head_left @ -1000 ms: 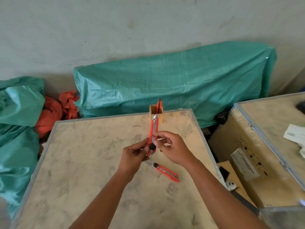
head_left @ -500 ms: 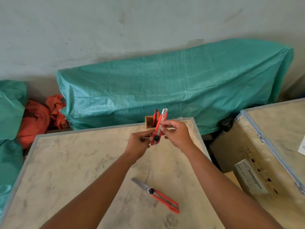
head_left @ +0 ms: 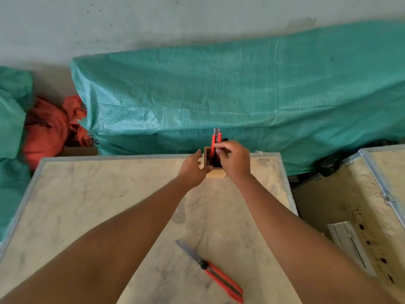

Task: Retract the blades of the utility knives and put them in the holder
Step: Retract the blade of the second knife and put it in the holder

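One knife lies on the table near you with its blade fully out, pointing away and to your left; your forearms pass on either side of it, so a careless pull back, I judge, could drag skin across that edge. Up at the far edge, the wooden holder is small and looks light; push the knife in your right hand down at an angle and the box could tip or slide off the rim; the knives already standing in it could also block the way.

Your right hand reaches forward, fingers pinched shut on the red knife, which stands upright with its lower end in the holder's mouth and its metal tip showing above your fingers; whether its blade is wholly drawn in is too small to tell. Your left hand sits just beside the holder's left wall, fingers curled and touching it as if to steady it; I cannot tell how firmly it grips. Both arms are stretched out nearly straight.
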Tool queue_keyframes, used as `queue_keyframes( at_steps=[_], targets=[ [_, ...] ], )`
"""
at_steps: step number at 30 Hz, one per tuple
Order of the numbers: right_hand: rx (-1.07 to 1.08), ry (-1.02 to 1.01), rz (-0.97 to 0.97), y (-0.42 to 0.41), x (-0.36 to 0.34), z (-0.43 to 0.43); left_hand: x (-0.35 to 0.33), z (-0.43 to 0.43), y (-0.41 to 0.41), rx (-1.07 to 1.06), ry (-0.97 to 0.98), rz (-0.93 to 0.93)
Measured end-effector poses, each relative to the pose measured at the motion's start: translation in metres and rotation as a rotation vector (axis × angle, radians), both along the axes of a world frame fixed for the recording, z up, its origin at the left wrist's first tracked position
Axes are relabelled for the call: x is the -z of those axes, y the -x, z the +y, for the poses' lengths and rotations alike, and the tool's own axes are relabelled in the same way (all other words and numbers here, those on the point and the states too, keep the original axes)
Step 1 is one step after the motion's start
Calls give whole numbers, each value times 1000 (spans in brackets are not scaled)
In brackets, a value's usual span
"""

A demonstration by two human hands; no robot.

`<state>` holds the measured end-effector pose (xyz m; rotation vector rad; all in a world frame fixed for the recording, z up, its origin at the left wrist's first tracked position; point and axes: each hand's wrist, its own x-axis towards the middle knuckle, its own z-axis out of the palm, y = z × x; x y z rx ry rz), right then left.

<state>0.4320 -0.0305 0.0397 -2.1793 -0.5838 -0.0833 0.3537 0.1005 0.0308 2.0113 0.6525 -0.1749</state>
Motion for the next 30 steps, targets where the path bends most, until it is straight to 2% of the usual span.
queue_keyframes(
  at_steps=[9, 19, 25, 30],
  targets=[
    [-50, 46, 19, 2, 6, 4, 5, -6, 2, -29, 42, -98],
    [-27, -13, 90, 29, -16, -25, -22, -24, 38, -130, 27, -56],
    [-115, 83, 266, 76, -27, -58, -23, -56, 100, -229, 27, 7],
    [-237, 196, 435, 118, -9, -85, 4, -98, 171, -357, 118, 45]
  ],
)
